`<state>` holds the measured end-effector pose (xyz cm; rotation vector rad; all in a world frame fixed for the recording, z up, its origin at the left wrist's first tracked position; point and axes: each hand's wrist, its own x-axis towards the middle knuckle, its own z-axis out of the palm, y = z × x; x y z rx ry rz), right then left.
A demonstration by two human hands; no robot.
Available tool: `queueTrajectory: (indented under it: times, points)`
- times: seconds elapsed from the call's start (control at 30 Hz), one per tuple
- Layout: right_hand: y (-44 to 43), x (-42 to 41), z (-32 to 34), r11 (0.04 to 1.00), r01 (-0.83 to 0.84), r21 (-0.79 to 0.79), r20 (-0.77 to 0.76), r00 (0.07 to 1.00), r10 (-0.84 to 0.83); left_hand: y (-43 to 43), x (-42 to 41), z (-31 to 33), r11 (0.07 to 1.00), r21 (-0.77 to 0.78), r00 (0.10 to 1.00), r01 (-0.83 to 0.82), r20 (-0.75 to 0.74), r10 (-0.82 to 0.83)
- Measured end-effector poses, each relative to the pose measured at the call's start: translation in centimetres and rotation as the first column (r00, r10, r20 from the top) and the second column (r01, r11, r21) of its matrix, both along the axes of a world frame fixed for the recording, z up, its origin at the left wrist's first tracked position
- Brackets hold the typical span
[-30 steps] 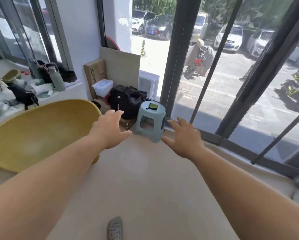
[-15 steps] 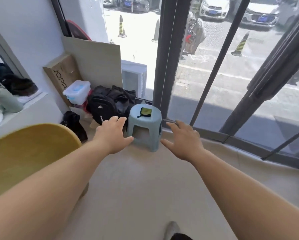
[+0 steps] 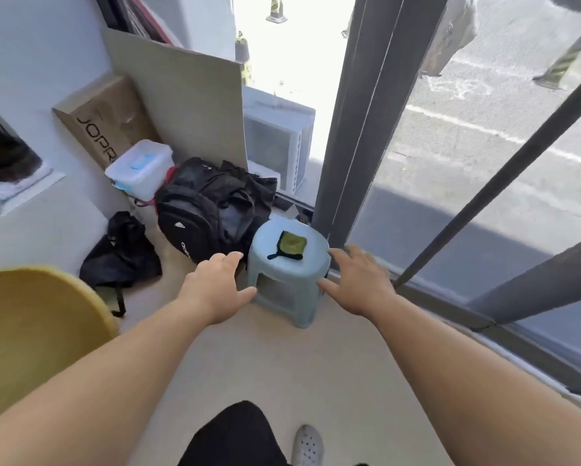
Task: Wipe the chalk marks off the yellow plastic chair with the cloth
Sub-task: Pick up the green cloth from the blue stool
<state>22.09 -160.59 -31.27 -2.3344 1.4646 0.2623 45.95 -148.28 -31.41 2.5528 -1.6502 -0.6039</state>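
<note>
Closer in on the pale-blue stool (image 3: 289, 297) than half a second ago, and looking more steeply down on it, with less of the yellow plastic chair (image 3: 37, 331) showing at the lower left. Reaching out with both arms: left hand (image 3: 215, 287) just beside the stool's left side, fingers straight and together, thumb out, holding nothing; right hand (image 3: 359, 284) just beside its right side, near the dark window frame (image 3: 359, 112), fingers straight and spread, likewise empty. Impossible to tell any contact of either thumb with the stool. Folded on the stool's seat, between the two hands — a green cloth (image 3: 291, 245) with a dark edge, untouched, well apart from the chair. Behind the stool: black backpack (image 3: 201, 216), clear plastic box (image 3: 141, 169), cardboard box (image 3: 107, 119) and grey board (image 3: 188, 99) leaning on the wall. Near the chair, a crumpled black bag (image 3: 121, 253). Down at the bottom edge, a grey perforated shoe (image 3: 307, 445).
</note>
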Motion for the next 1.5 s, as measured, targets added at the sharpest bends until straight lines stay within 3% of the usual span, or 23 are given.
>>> queueTrajectory:
  times: [0.27,0.47,0.7,0.83,1.03,1.17,1.3,1.4,1.5]
  points:
    - [-15.6,8.0,-8.0,0.993,-0.043,0.113,-0.115,0.992,0.056,-16.9,6.8,-8.8,1.000,0.027,0.994,0.005,-0.109,-0.002]
    - [-24.4,12.0,-13.4,0.976,-0.038,0.213,-0.265,0.959,0.095,-26.7,12.1,-16.8,0.970,0.207,0.991,0.130,-0.064,-0.119]
    - [-31.9,16.7,-24.2,0.936,-0.144,0.322,-0.224,0.949,0.223,-34.2,12.8,-27.5,0.962,0.272,0.970,-0.007,-0.232,0.073]
    - [-34.1,18.1,-32.9,0.888,-0.190,0.419,-0.196,0.936,0.293,-37.1,11.6,-35.7,0.950,0.310,0.985,0.016,-0.167,0.037]
    - [-36.1,17.9,-40.3,0.823,-0.282,0.494,-0.227,0.872,0.435,-38.5,8.4,-44.3,0.918,0.316,0.932,-0.238,-0.190,0.307]
    - [-36.2,16.6,-42.1,0.783,-0.308,0.541,-0.234,0.839,0.492,-38.2,6.9,-45.6,0.836,0.289,0.810,-0.467,-0.238,0.536]
    - [-36.5,15.8,-40.5,0.748,-0.323,0.580,-0.227,0.818,0.529,-38.2,6.2,-43.7,0.821,0.252,0.790,-0.512,-0.237,0.565]
    - [-37.5,15.8,-36.7,0.759,-0.376,0.532,-0.189,0.821,0.539,-37.8,6.5,-39.4,0.870,0.158,0.825,-0.467,-0.275,0.493]
    - [-37.9,16.6,-30.7,0.727,-0.516,0.453,-0.126,0.770,0.625,-35.6,7.0,-32.7,0.963,-0.089,0.946,-0.255,-0.231,0.229]
